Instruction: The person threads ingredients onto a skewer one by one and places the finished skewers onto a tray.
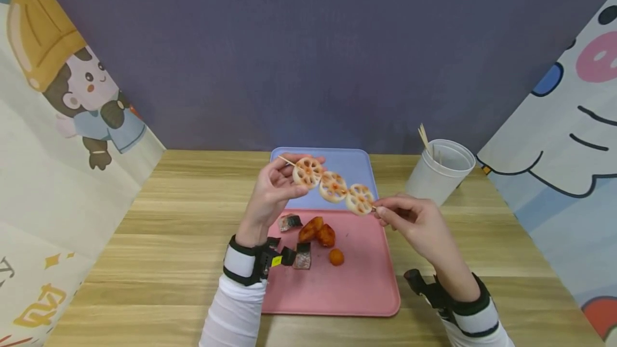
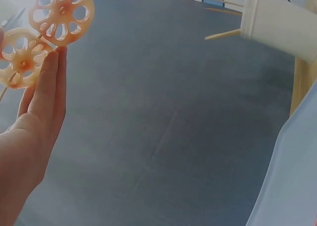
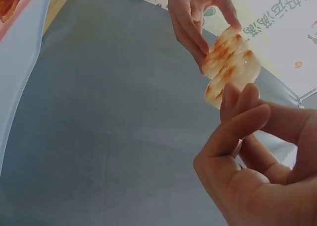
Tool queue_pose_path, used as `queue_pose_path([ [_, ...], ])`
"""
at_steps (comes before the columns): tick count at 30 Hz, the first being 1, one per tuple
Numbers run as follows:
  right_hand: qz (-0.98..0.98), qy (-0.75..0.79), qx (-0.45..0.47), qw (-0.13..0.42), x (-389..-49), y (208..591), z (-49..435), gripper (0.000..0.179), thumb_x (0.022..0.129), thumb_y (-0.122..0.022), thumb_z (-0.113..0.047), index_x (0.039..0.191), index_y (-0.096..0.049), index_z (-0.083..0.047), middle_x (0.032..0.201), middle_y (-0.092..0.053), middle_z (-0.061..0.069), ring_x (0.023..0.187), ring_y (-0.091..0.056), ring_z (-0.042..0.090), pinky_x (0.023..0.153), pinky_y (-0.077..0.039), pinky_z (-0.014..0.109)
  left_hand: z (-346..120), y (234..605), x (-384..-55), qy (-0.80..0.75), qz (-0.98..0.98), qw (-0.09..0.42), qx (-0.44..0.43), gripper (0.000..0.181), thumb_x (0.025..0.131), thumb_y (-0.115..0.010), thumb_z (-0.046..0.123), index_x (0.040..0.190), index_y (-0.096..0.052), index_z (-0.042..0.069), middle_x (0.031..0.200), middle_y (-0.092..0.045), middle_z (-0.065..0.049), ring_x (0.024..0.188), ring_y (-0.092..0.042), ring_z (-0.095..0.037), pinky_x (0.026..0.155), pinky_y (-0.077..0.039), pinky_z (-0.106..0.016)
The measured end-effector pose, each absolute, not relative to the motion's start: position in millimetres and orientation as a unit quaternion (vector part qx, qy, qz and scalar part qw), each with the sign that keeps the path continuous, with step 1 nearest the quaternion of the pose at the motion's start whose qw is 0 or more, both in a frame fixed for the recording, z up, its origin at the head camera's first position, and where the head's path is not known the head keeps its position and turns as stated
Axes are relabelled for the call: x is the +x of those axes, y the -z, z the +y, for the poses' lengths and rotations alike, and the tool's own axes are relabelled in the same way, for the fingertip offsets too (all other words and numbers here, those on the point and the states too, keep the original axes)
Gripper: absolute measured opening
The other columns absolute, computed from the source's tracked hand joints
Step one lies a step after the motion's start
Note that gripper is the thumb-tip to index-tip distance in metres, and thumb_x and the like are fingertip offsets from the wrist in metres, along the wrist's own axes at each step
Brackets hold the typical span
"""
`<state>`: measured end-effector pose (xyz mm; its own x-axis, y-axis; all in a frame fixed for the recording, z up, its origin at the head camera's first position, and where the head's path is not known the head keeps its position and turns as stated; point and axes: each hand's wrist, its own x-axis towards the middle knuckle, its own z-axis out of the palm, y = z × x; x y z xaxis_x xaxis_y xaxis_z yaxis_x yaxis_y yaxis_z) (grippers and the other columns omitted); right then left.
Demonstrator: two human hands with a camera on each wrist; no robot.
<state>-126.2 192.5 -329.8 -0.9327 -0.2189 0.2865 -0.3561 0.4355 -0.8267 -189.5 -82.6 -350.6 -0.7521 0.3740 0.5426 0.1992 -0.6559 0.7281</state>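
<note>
Three lotus root slices (image 1: 332, 186) are threaded on a thin wooden skewer (image 1: 286, 160), held slantwise above the trays. My left hand (image 1: 273, 191) pinches the leftmost slice (image 1: 307, 172) between thumb and fingers, and the stick's bare tip pokes out past it. At the other end, my right hand (image 1: 409, 221) pinches the skewer just beyond the rightmost slice (image 1: 359, 200). The left wrist view shows fingers (image 2: 47, 82) against the edge of a slice (image 2: 22, 57). Curled fingers of the right hand (image 3: 262, 156) hide the stick's end in the right wrist view.
Beneath lies a pink tray (image 1: 356, 291) with dark-skinned pieces (image 1: 302, 256), reddish-brown pieces (image 1: 310, 228) and an orange ball (image 1: 336, 257). A blue tray (image 1: 344, 160) sits behind it. Back right stands a white cup (image 1: 436, 175) with wooden sticks (image 1: 423, 136).
</note>
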Motion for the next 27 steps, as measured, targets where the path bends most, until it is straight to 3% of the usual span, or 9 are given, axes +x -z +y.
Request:
queue_pose_path([
  [7, -0.842, -0.512, 0.166, 0.036, -126.8, 329.4, 191.8, 0.014, 0.088, -0.066, -0.009, 0.098, -0.072, -0.001, 0.09, -0.069, 0.012, 0.07, -0.065, 0.009, 0.063, -0.056, 0.028, -84.0, 352.1, -190.6, -0.839, 0.416, 0.054, 0.346, 0.044, 0.082, -0.071, 0.001, 0.121, -0.051, -0.001, 0.126, -0.061, -0.017, 0.11, -0.062, -0.025, 0.089, -0.052, -0.028],
  [16, -0.847, -0.503, 0.167, 0.025, -126.6, 331.3, 190.3, 0.014, 0.085, -0.071, -0.015, 0.097, -0.075, -0.009, 0.09, -0.069, 0.007, 0.074, -0.063, 0.009, 0.063, -0.054, 0.025, -84.1, 354.7, -193.9, -0.835, 0.42, 0.067, 0.349, 0.039, 0.085, -0.068, 0.005, 0.119, -0.051, -0.002, 0.13, -0.057, -0.02, 0.112, -0.062, -0.025, 0.09, -0.051, -0.028],
  [27, -0.857, -0.489, 0.16, -0.032, -130.6, 335.4, 188.4, 0.02, 0.081, -0.075, -0.019, 0.097, -0.075, -0.008, 0.094, -0.072, 0.008, 0.077, -0.066, 0.009, 0.067, -0.055, 0.025, -84.5, 358.0, -198.1, -0.832, 0.431, 0.082, 0.341, 0.055, 0.086, -0.07, 0.01, 0.132, -0.045, -0.006, 0.129, -0.059, -0.017, 0.117, -0.059, -0.023, 0.092, -0.05, -0.028],
])
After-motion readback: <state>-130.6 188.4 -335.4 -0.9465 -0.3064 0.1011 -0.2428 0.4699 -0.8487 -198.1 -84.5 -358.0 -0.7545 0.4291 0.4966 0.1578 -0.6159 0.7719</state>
